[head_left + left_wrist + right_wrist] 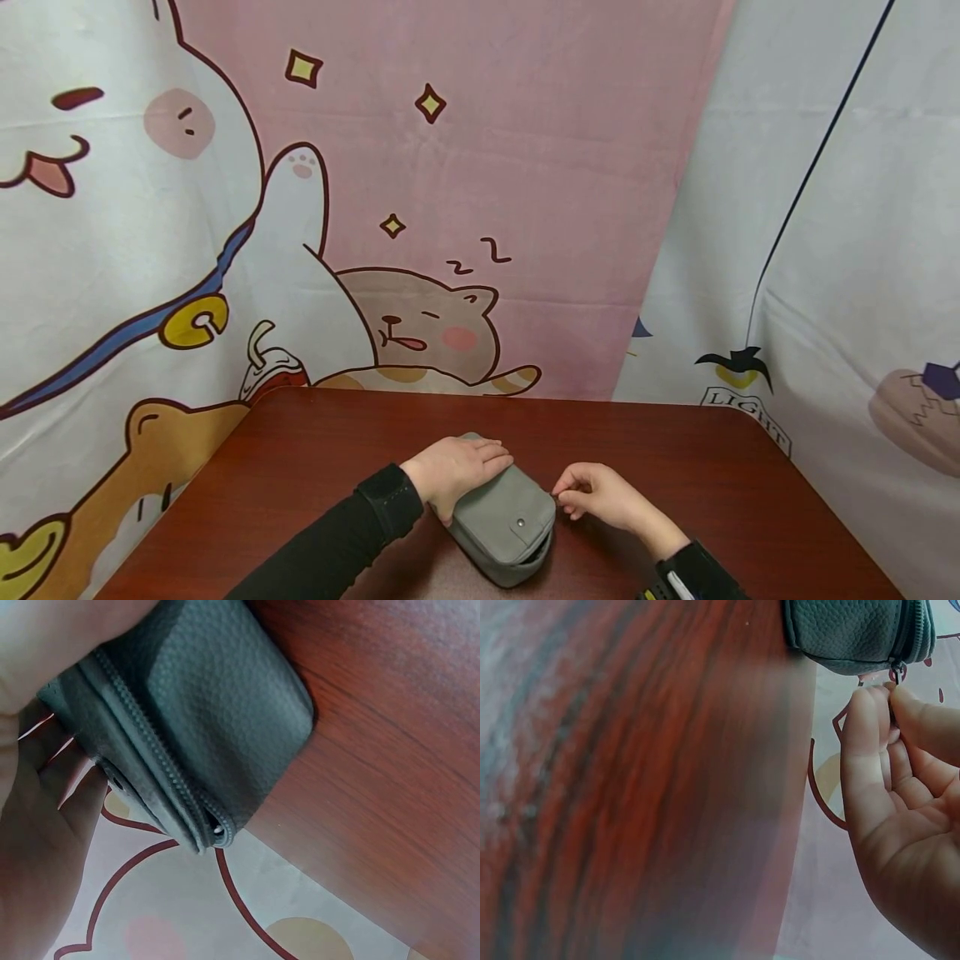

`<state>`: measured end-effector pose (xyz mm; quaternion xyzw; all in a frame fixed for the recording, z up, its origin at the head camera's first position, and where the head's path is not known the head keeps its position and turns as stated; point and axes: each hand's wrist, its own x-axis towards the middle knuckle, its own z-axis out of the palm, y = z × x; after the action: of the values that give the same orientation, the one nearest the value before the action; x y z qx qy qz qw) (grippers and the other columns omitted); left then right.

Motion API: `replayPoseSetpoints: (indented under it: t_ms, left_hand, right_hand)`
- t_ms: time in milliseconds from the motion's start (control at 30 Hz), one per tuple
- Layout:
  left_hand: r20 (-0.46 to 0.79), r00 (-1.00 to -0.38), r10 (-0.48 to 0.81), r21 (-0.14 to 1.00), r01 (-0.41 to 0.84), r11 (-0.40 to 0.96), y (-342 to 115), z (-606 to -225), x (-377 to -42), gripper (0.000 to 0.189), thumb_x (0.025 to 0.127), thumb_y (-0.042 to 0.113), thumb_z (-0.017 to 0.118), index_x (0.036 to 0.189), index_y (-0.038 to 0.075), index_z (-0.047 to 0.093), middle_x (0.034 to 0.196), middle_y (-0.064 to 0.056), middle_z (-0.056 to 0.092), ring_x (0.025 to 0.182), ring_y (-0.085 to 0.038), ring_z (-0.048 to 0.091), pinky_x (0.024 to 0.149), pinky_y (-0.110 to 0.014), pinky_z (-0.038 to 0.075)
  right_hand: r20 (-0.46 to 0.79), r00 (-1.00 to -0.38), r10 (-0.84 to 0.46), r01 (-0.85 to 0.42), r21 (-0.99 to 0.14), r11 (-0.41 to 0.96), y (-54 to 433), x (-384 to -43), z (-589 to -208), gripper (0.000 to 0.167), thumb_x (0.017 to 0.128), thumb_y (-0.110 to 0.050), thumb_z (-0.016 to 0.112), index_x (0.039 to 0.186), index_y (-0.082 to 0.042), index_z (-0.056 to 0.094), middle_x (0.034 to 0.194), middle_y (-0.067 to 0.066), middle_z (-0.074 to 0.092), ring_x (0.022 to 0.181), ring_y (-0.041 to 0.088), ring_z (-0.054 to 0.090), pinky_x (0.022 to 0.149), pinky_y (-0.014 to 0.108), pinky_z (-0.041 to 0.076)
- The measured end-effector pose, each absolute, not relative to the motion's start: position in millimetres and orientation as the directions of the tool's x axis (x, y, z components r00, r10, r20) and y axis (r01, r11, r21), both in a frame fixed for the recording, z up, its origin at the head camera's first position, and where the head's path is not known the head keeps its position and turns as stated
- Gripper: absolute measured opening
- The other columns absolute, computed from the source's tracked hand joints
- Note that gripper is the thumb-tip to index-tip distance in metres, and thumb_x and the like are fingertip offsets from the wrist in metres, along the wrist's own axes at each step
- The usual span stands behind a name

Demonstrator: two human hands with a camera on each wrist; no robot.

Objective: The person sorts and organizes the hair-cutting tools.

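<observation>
A grey-green zip pouch (504, 512) with a pebbled leather look lies on the table, its flat top marked by a small round snap (521, 522). My left hand (460, 471) grips the pouch's far left part, fingers across the top and thumb down the near side. In the left wrist view, zipper teeth (154, 739) run along the pouch's side. Off the right corner, my right hand (600, 500) pinches the zipper pull between thumb and forefinger. The metal slider (897, 669) shows just above those fingertips in the right wrist view; most of the pull is hidden.
The reddish-brown wooden table (337, 442) spreads out around the pouch. Behind it hangs a cloth (577, 208) printed with cartoon animals. Black cuffs cover both wrists.
</observation>
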<state>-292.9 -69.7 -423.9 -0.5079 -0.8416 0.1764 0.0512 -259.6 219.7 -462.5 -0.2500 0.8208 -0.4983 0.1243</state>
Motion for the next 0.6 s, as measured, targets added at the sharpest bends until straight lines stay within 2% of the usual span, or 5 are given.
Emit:
replayPoseSetpoints:
  t_ms: [233, 600]
  left_hand:
    - [-0.09, -0.484, 0.87, -0.34, 0.836, 0.43, -70, -423, -293, 0.126, 0.048, 0.051, 0.097, 0.152, 0.015, 0.036, 0.152, 0.0, 0.04, 0.14, -0.012, 0.036, 0.107, -0.027, 0.037]
    - [-0.089, -0.485, 0.87, -0.334, 0.838, 0.432, -71, -423, -292, 0.125, 0.05, 0.051, 0.097, 0.152, 0.015, 0.035, 0.151, 0.0, 0.04, 0.139, -0.013, 0.036, 0.107, -0.028, 0.037]
  right_hand:
    - [0.079, -0.852, -0.517, -0.321, -0.86, 0.397, 220, -255, -460, 0.007, 0.093, -0.005, 0.066, 0.092, 0.002, 0.065, 0.083, 0.01, 0.066, 0.07, 0.016, 0.065, 0.063, 0.034, 0.058]
    - [0.091, -0.847, -0.524, -0.339, -0.851, 0.401, 222, -247, -457, 0.014, 0.093, -0.01, 0.068, 0.091, 0.003, 0.064, 0.086, 0.012, 0.067, 0.071, 0.02, 0.066, 0.063, 0.037, 0.058]
